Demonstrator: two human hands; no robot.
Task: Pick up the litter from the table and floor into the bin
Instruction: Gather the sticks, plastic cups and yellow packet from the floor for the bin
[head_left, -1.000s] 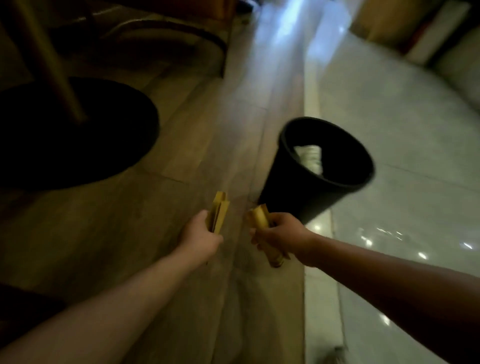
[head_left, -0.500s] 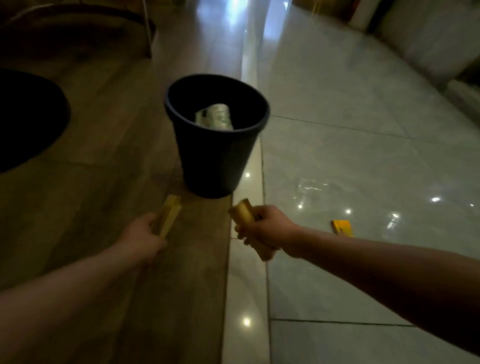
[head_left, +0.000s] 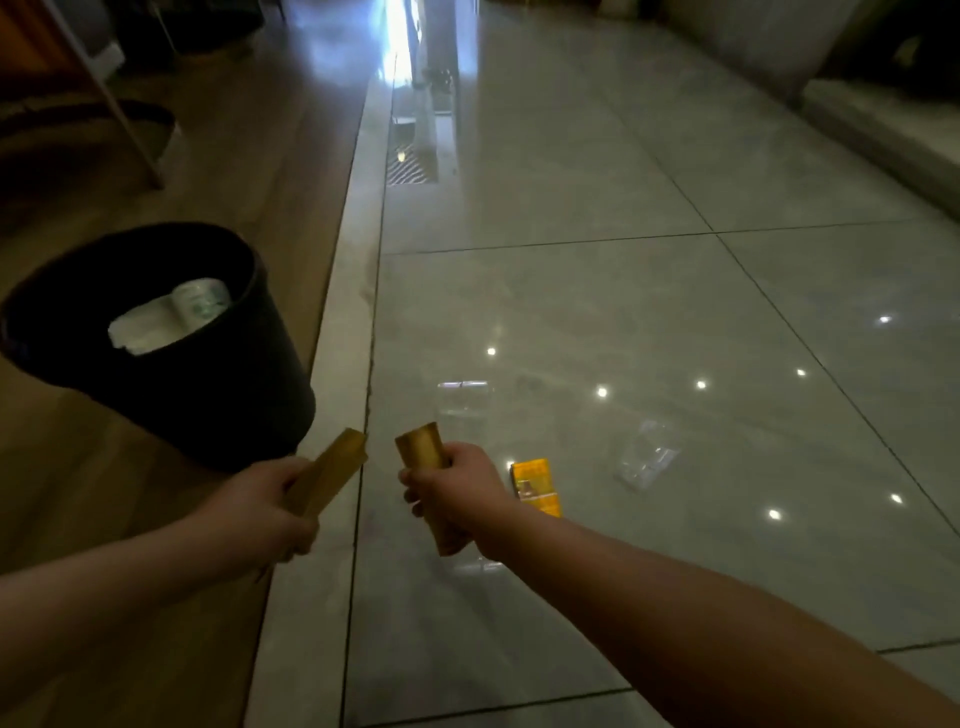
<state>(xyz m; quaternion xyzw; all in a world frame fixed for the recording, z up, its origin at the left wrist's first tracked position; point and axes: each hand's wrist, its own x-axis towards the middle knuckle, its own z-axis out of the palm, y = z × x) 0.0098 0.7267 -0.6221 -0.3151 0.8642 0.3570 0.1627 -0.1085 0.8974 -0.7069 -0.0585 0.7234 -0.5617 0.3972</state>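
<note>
A black bin (head_left: 208, 395) stands on the wooden floor at the left, with white paper litter (head_left: 166, 317) inside. My left hand (head_left: 265, 509) grips a flat yellow card piece (head_left: 332, 467) just right of the bin's base. My right hand (head_left: 457, 493) is closed around a rolled yellow-brown piece (head_left: 421, 447). On the tiles lie a small orange packet (head_left: 535, 486), a clear plastic wrapper (head_left: 647, 460) and a transparent plastic piece (head_left: 462, 405).
A pale stone strip (head_left: 337, 322) divides the wooden floor on the left from the glossy grey tiles (head_left: 623, 208). A wooden furniture leg (head_left: 119, 109) and a dark round base (head_left: 78, 135) stand at the far left. A low ledge (head_left: 883, 140) runs along the right.
The view has swung right: the bin went from centre to the left edge, and the orange packet and clear wrappers on the tiles came into sight. Both hands keep their yellow pieces.
</note>
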